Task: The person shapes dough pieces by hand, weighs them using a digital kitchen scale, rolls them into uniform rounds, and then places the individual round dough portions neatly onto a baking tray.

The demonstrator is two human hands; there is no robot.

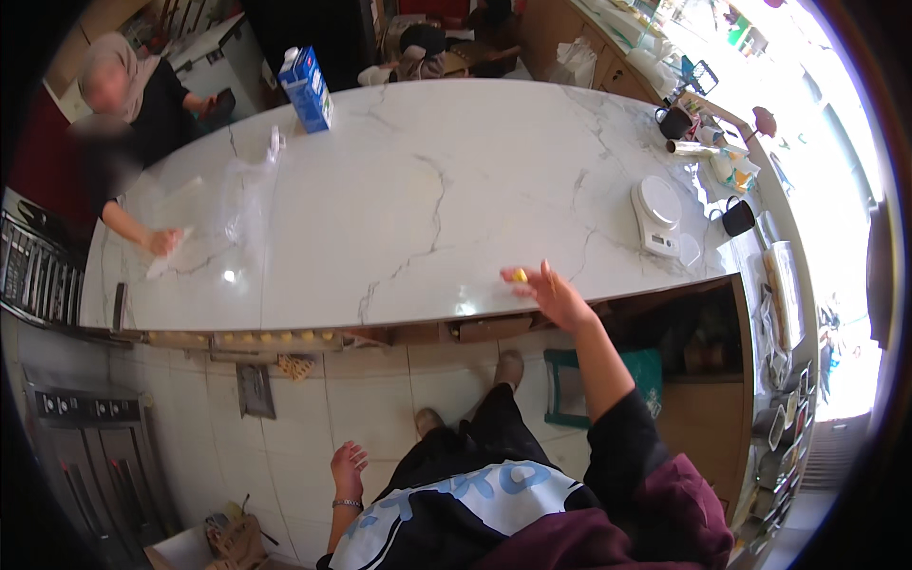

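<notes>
My right hand [559, 296] reaches over the front edge of the white marbled counter [380, 190]. A small yellow piece [519, 275] is at its fingertips and looks pinched there; its kind is too small to make out. Low beside my body, off the counter, hangs my left hand [349, 465]. Its fingers are loosely bent and apart, with nothing in them. Right of my right hand, a white kitchen scale [657, 214] stands on the counter.
At the far left a person [142, 142] presses a hand with a white cloth on the counter, near clear plastic sheeting [249, 204]. A blue carton [306, 90] stands at the back. Dark mugs [737, 218] line the right side. Below the counter is a green stool [565, 389].
</notes>
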